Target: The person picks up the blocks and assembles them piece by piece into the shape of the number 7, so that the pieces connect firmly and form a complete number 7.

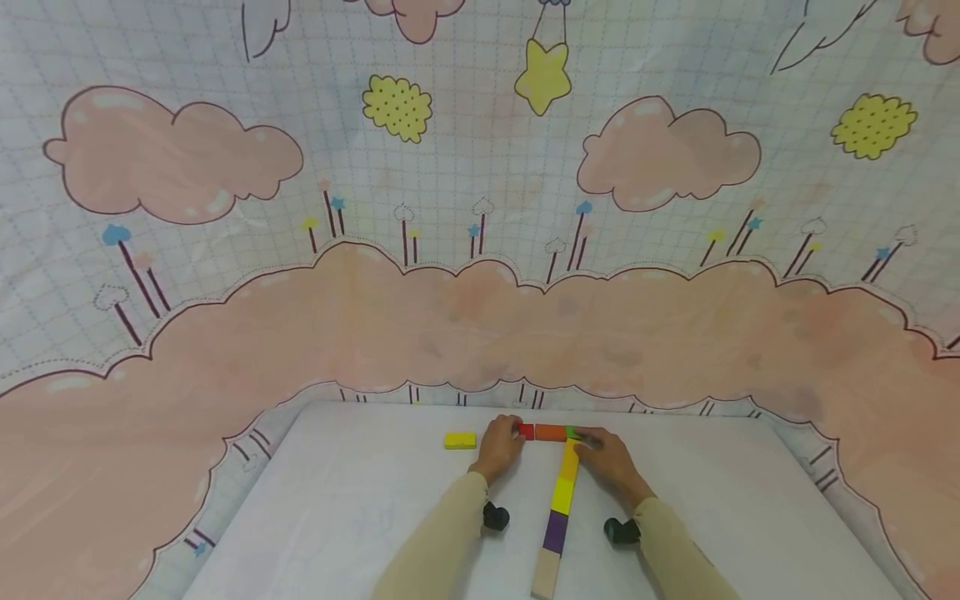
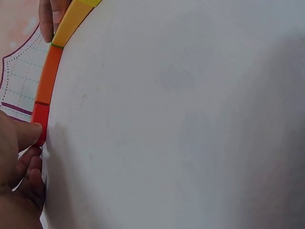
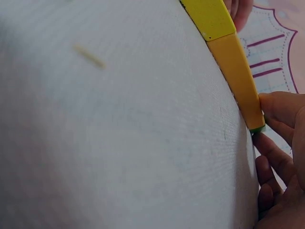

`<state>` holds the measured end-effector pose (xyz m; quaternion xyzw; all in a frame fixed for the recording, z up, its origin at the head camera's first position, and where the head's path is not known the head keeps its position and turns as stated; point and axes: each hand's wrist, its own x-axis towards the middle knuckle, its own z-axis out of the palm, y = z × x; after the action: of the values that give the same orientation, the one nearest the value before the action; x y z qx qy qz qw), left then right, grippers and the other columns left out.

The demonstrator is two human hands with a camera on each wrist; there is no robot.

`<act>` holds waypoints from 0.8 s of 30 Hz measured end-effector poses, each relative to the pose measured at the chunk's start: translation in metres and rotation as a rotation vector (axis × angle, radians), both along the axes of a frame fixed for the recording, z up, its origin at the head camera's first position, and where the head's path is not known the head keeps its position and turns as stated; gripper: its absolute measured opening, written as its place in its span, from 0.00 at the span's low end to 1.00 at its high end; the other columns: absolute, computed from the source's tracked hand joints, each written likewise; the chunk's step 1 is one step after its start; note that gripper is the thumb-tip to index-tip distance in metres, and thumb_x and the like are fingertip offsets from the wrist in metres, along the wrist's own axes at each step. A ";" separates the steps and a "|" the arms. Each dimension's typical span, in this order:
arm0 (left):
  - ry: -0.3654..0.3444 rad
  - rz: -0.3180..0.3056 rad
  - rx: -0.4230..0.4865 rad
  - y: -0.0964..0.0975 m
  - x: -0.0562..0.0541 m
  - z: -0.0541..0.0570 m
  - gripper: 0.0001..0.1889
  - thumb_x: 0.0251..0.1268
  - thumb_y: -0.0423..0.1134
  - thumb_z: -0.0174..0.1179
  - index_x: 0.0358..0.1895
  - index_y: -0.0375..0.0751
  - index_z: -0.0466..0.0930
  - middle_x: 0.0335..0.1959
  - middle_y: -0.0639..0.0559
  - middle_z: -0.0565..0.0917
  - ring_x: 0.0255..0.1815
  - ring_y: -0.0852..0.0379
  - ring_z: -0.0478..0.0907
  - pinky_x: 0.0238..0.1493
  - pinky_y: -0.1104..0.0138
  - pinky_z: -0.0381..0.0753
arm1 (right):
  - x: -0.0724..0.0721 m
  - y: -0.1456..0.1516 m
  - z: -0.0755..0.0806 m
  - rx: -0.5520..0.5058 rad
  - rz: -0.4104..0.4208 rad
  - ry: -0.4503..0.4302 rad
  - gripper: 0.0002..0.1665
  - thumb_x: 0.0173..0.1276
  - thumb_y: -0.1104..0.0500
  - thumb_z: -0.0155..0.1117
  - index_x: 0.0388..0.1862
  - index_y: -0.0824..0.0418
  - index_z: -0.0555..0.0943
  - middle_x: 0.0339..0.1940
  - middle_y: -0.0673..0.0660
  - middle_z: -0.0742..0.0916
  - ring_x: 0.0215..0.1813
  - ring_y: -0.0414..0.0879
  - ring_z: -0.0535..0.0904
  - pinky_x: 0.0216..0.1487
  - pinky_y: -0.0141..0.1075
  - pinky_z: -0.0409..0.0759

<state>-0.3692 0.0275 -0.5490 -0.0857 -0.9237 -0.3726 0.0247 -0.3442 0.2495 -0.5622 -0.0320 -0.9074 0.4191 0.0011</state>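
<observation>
In the head view, my left hand [image 1: 498,448] is at the left end of a row of blocks. Its thumb and fingers pinch the red block [image 2: 41,116], which meets an orange block [image 1: 551,432]. At the row's right end, my right hand [image 1: 611,462] grips the small green block [image 1: 572,432]. Its thumb touches the amber block [image 3: 240,78] beside the corner, and its fingers partly hide the green one. From that corner a line runs toward me: the amber block, a yellow block [image 1: 562,496], a purple block [image 1: 555,532] and a plain wood block [image 1: 546,573].
A separate yellow block [image 1: 460,440] lies left of my left hand. All the blocks are on a white table [image 1: 345,500]. Behind its far edge hangs a cloth [image 1: 465,325] printed with clouds and stars. Dark straps with small black pieces [image 1: 622,532] are on both wrists.
</observation>
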 end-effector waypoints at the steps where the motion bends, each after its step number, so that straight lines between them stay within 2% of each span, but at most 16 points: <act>1: -0.003 0.005 0.001 0.000 0.000 0.000 0.17 0.67 0.35 0.61 0.58 0.38 0.78 0.49 0.46 0.80 0.49 0.53 0.74 0.61 0.58 0.77 | 0.000 0.000 0.000 0.003 0.001 0.004 0.23 0.70 0.53 0.62 0.63 0.54 0.79 0.68 0.63 0.77 0.70 0.62 0.68 0.70 0.61 0.63; 19: 0.030 0.019 0.007 0.002 0.001 -0.001 0.16 0.66 0.35 0.62 0.57 0.39 0.80 0.46 0.46 0.82 0.47 0.52 0.75 0.59 0.57 0.78 | 0.003 -0.001 0.004 0.015 0.020 0.025 0.23 0.70 0.53 0.61 0.62 0.55 0.79 0.67 0.63 0.77 0.70 0.62 0.68 0.71 0.61 0.63; 24: 0.004 0.014 0.028 0.001 0.003 -0.001 0.17 0.67 0.35 0.62 0.58 0.40 0.78 0.49 0.46 0.82 0.49 0.51 0.76 0.61 0.55 0.77 | 0.003 -0.001 0.003 0.019 0.019 0.025 0.23 0.70 0.54 0.62 0.63 0.55 0.79 0.67 0.63 0.78 0.70 0.62 0.69 0.70 0.61 0.63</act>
<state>-0.3664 0.0284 -0.5497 -0.0794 -0.9190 -0.3850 0.0302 -0.3412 0.2484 -0.5589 -0.0179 -0.9116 0.4107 0.0087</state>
